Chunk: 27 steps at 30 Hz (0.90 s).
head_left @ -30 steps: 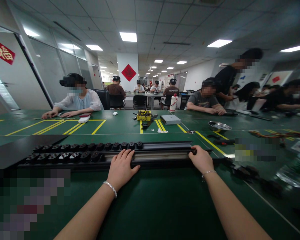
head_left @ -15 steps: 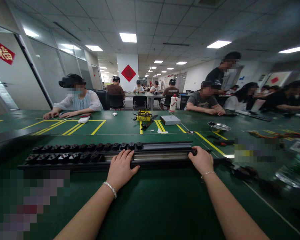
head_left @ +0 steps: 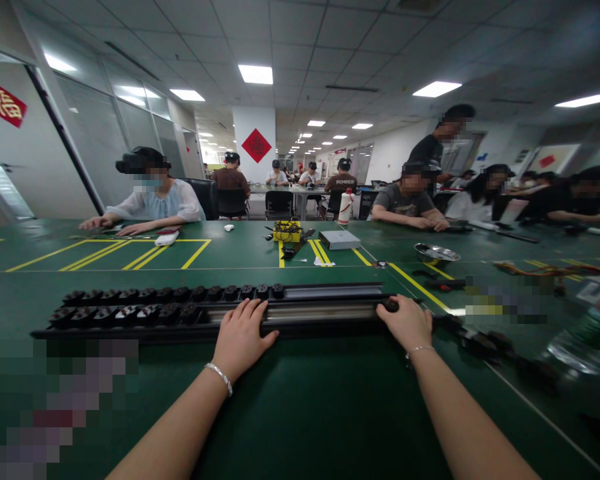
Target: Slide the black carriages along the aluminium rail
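Observation:
Two long black power tracks [head_left: 325, 313] lie side by side across the table in front of me. Black socket modules [head_left: 127, 313] line their left portions in two rows, while the right portions show a bare pale channel. My left hand [head_left: 243, 333] rests over the near track at about its middle, fingers across the top and thumb along the near side, holding it. At the right end, my right hand [head_left: 409, 325] has its fingers curled on a small dark socket module [head_left: 391, 305] at the track. Its underside is hidden by the fingers.
The green table [head_left: 300, 413] has yellow tape lines. Farther back stand a yellow box with cables [head_left: 287, 231], a grey box [head_left: 339, 240] and a metal bowl [head_left: 436, 253]. Dark parts [head_left: 485, 343] and a plastic bottle [head_left: 585, 340] are at right. Several people sit beyond.
My right hand has shifted very slightly right with the dark module. The left hand stays on the track. The view has moved a little.

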{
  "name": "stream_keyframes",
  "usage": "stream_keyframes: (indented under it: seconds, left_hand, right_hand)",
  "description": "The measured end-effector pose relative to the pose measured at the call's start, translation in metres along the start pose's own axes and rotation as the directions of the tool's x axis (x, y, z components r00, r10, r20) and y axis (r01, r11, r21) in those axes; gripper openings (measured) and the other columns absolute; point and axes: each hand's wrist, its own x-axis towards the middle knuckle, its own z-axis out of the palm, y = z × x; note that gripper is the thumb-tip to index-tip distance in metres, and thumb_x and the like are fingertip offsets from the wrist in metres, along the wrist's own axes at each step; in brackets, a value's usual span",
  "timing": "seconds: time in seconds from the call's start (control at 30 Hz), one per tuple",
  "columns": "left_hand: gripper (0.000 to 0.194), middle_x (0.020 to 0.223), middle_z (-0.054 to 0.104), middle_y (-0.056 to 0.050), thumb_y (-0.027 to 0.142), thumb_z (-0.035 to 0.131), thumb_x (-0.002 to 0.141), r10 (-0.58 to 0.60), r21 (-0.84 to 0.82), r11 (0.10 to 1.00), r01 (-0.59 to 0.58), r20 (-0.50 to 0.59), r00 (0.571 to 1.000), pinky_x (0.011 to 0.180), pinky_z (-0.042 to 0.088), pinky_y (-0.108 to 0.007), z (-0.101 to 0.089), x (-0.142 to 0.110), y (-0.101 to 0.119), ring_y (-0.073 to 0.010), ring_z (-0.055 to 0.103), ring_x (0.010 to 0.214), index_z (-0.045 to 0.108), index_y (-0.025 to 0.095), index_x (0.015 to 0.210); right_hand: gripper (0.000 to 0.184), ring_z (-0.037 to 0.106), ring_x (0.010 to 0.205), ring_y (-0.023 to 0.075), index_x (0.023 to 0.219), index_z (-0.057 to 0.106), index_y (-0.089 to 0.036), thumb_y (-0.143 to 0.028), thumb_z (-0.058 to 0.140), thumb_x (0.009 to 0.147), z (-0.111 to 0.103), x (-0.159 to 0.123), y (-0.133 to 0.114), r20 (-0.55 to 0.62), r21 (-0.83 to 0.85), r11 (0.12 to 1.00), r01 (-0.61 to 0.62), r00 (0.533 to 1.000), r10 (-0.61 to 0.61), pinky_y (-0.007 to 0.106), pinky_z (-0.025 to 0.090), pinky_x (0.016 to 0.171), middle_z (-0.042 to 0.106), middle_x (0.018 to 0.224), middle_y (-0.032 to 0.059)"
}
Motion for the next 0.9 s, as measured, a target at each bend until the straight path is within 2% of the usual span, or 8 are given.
stream_keyframes:
  seconds: [0.57,0.73,0.9]
  left_hand:
    - [0.056,0.132,0.047,-0.006,0.049,0.049,0.076,-0.009,0.005,1.000,0.009,0.018,1.000,0.099,0.029,-0.043,-0.0014,0.0000,0.0013,-0.0257,0.034,0.126,0.045,0.024,0.126]
    - [0.057,0.132,0.047,-0.006,0.050,0.048,0.076,0.005,0.004,1.000,-0.005,0.006,1.000,0.099,0.030,-0.043,0.0000,0.0000,0.0005,-0.0257,0.034,0.126,0.044,0.023,0.126]
    - [0.057,0.133,0.047,-0.006,0.050,0.046,0.077,0.019,0.021,1.000,-0.019,-0.001,1.000,0.101,0.028,-0.042,0.0005,-0.0008,-0.0008,-0.0249,0.034,0.126,0.044,0.022,0.126]
  right_hand:
    - [0.044,0.047,0.109,0.0257,0.100,0.059,-0.018,-0.046,0.044,0.070,-0.0013,0.0007,-0.0010,0.008,0.020,1.000,-0.018,1.000,0.018,0.043,0.024,0.096,0.057,0.115,0.0097]
    - [0.045,0.046,0.110,0.0263,0.102,0.058,-0.017,-0.046,0.043,0.071,-0.0014,0.0005,-0.0006,0.024,0.019,1.000,-0.012,1.000,0.011,0.046,0.023,0.097,0.055,0.118,0.0100]
    - [0.044,0.045,0.112,0.0258,0.102,0.058,-0.017,-0.045,0.041,0.073,0.0007,-0.0019,-0.0011,-0.009,0.018,1.000,-0.013,1.000,0.013,0.046,0.020,0.100,0.054,0.120,0.0101]
